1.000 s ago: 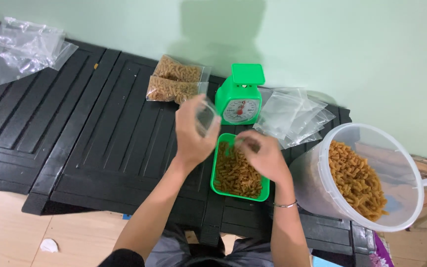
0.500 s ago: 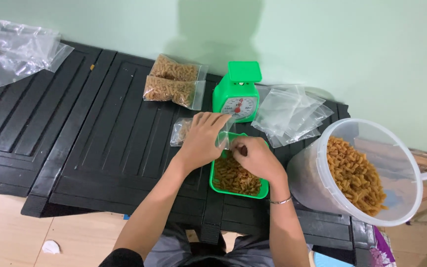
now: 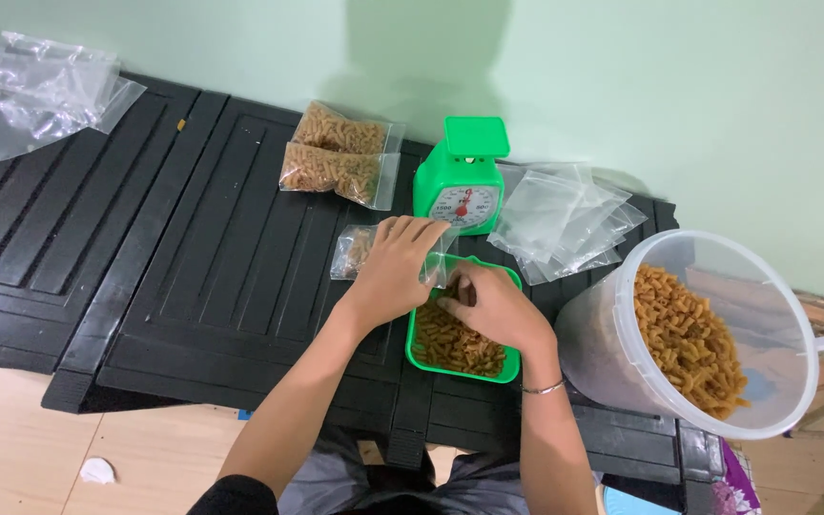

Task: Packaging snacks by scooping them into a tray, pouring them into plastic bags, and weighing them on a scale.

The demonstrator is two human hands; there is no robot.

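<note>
Near the frame centre, the left hand (image 3: 395, 269) pinches a small clear bag (image 3: 360, 250) lying lengthwise leftward on the bench, while the right hand (image 3: 490, 303), just right, closes its grip on snacks in the green tray (image 3: 414, 336).

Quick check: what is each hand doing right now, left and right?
Left hand: closed on the small clear bag, held at the green tray's edge.
Right hand: fingers curled in the tray's spiral snacks; grip cannot be told.

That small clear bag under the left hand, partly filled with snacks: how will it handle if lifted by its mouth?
The clear bag looks thin, so it would probably sag and fold. Its brown spiral snacks likely slide to the bottom. They look brittle, so squeezing may crush them.
</note>
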